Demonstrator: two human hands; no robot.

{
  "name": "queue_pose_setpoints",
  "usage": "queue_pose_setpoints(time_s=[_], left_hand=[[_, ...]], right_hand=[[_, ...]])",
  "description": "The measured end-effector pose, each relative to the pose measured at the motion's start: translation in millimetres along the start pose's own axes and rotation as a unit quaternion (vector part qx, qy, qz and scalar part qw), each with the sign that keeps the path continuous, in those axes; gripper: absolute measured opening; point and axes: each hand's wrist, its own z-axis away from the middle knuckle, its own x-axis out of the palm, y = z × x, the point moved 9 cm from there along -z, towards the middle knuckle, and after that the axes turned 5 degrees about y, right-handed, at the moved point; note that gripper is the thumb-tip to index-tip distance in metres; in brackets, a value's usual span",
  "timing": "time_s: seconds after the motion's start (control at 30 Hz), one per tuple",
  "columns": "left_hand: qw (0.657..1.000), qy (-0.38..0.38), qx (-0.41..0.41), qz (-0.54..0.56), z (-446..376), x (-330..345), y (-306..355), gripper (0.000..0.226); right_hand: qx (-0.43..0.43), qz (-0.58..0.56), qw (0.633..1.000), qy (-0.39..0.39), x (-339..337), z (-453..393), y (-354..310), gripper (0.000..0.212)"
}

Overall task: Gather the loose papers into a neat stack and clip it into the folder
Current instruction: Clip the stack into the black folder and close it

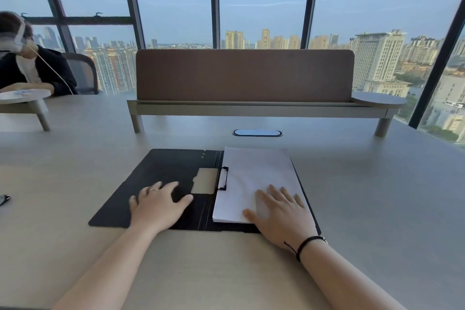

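Observation:
A black folder [151, 173] lies open and flat on the desk in front of me. A neat stack of white papers [254, 173] rests on its right half, with the black clip [222, 178] by the spine lying over the stack's left edge. My left hand [158, 202] lies flat, fingers spread, on the folder's left flap. On the near right corner of the papers my right hand [281, 211] presses down flat, a black cord around its wrist.
A brown divider screen on a raised shelf [245, 75] stands across the back of the desk, with a cable port [257, 132] just before it. Another person [27, 68] sits at the far left behind a small round shelf [24, 95]. Windows lie beyond.

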Motion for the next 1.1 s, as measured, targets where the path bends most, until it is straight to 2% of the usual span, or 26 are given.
queue_pose_setpoints(time_s=[0.1,0.2,0.43,0.57,0.63,0.77,0.9,1.0,1.1], left_hand=[[0.99,-0.015,-0.14,-0.007,0.5,-12.9,-61.7,0.097],[0.975,0.017,-0.22,0.024,4.0,-25.3,-101.0,0.108],[0.983,0.064,-0.17,0.009,-3.1,-32.2,-85.5,0.08],[0.976,0.071,-0.19,0.072,-7.7,-34.1,-86.1,0.077],[0.976,0.083,-0.189,0.068,-9.1,-40.2,-82.0,0.075],[0.98,0.146,-0.132,0.004,-10.8,-82.0,-52.4,0.054],[0.973,0.218,-0.048,-0.052,-8.0,-154.5,9.6,0.034],[0.962,0.265,0.06,-0.026,14.0,-199.7,83.9,0.03],[0.95,0.246,0.183,0.063,45.8,-201.8,164.3,0.04]], right_hand=[[0.011,-0.01,1.0,-0.021,0.7,4.5,0.8,0.075],[0.016,-0.01,0.999,-0.029,-0.5,6.3,-0.8,0.08],[0.026,-0.002,0.998,-0.056,-2.7,9.9,-4.4,0.083],[0.023,0.002,0.998,-0.06,-3.4,10.6,-5.4,0.082],[0.022,0.003,0.998,-0.059,-4.6,10.8,-6.0,0.08],[0.025,0.004,0.998,-0.059,-3.9,9.7,-6.1,0.081],[0.022,0.002,0.998,-0.055,-5.9,9.5,-6.8,0.079],[0.015,0.0,0.999,-0.052,-7.1,10.4,-7.3,0.079],[0.005,0.006,0.999,-0.047,-10.2,12.0,-8.3,0.075]])
